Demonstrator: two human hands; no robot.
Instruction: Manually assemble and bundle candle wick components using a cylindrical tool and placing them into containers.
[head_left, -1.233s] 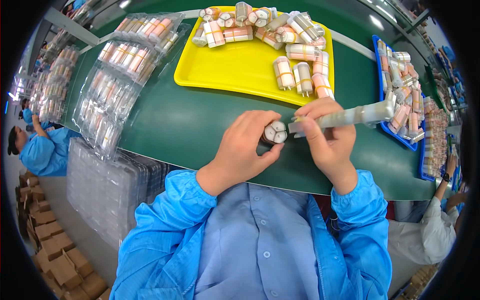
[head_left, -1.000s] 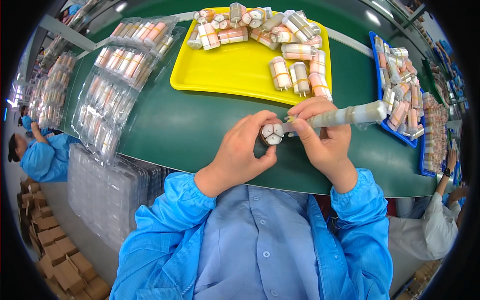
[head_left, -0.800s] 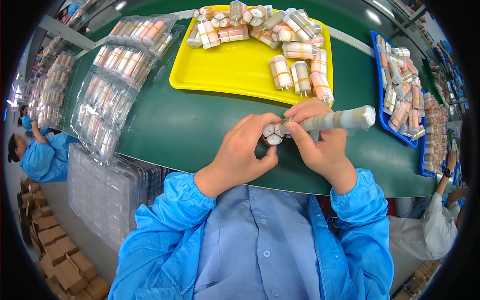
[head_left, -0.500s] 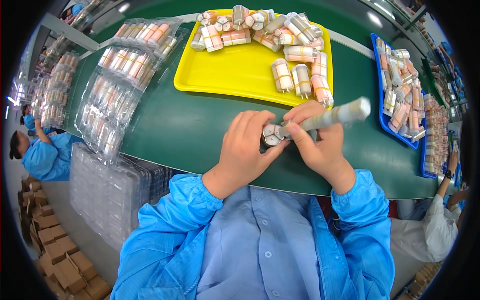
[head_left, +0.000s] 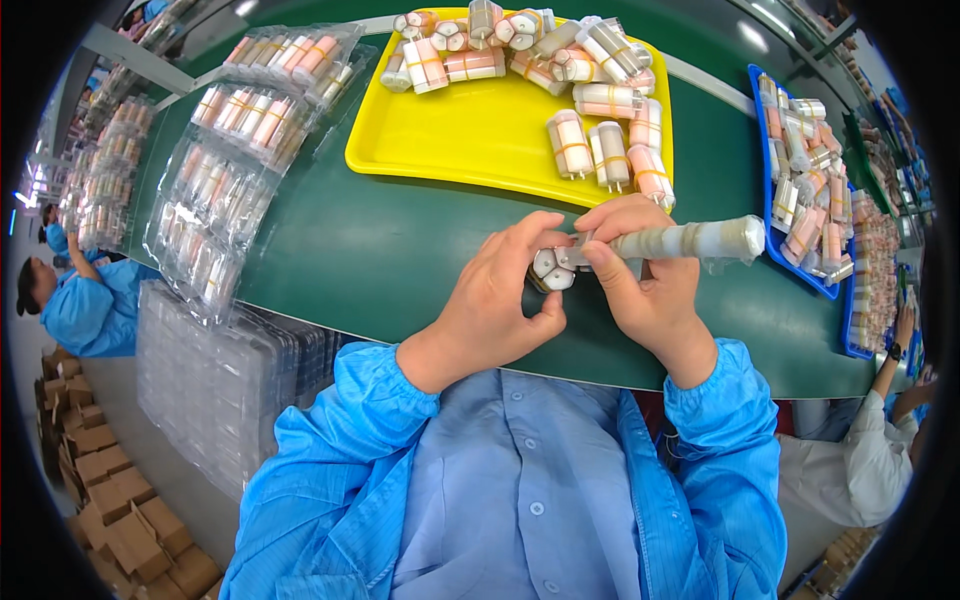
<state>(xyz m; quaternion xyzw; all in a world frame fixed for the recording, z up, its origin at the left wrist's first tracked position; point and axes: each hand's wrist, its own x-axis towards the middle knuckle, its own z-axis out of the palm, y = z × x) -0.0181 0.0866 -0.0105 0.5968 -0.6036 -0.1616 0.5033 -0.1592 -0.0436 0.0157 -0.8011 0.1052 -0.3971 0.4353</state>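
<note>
My left hand (head_left: 492, 296) is closed round a bundle of small cylinders (head_left: 552, 270), whose pale round ends with small pins face up. Its thumb stands a little apart from the bundle. In my right hand (head_left: 648, 300), thumb and fingers pinch a tool (head_left: 690, 240) with a thick handle wrapped in whitish and beige tape. The tool's flat metal end reaches the rim of the bundle. Fingers hide part of that end and most of the bundle's sides. Beyond my hands, a yellow tray (head_left: 430, 178) holds several similar bundles (head_left: 570, 145) in white, pink and grey, with yellow bands.
Clear plastic trays of banded cylinders (head_left: 240, 115) lie on the green table (head_left: 370, 260) at left. Stacked empty plastic trays (head_left: 215, 380) stand below its edge. At right is a blue tray (head_left: 775, 235) of bundles. Co-workers (head_left: 90, 305) sit at both sides; cardboard boxes (head_left: 140, 540) lie at lower left.
The tool's handle has swung lower and to the right, and its metal end shows more clearly. My left thumb has come away from the bundle's near side.
</note>
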